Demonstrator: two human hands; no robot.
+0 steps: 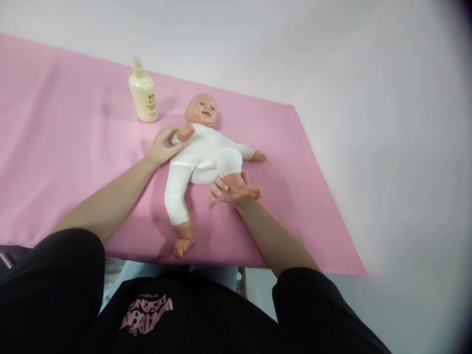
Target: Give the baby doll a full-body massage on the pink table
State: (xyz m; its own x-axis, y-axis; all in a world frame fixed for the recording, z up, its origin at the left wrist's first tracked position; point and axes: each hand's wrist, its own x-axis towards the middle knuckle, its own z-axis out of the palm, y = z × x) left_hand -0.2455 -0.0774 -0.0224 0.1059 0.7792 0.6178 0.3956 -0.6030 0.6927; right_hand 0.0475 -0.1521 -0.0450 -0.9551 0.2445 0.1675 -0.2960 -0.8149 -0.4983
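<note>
A baby doll (pixel 206 147) with a white cloth body lies on its back on the pink sheet (pixel 92 172), head pointing away from me. My left hand (pixel 162 146) is at the doll's bent arm on the left, thumb and fingers around it near the small hand. Beneath the raised leg on the right, my right hand (pixel 221 191) wraps around the ankle, partly hidden by the doll's foot (pixel 246 193). The other leg (pixel 177 196) lies straight toward the table's near edge.
A pale yellow pump bottle (pixel 144 96) stands upright on the sheet, left of the doll's head. The sheet's right edge runs diagonally down the table. A white surface (pixel 387 147) extends behind and to the right.
</note>
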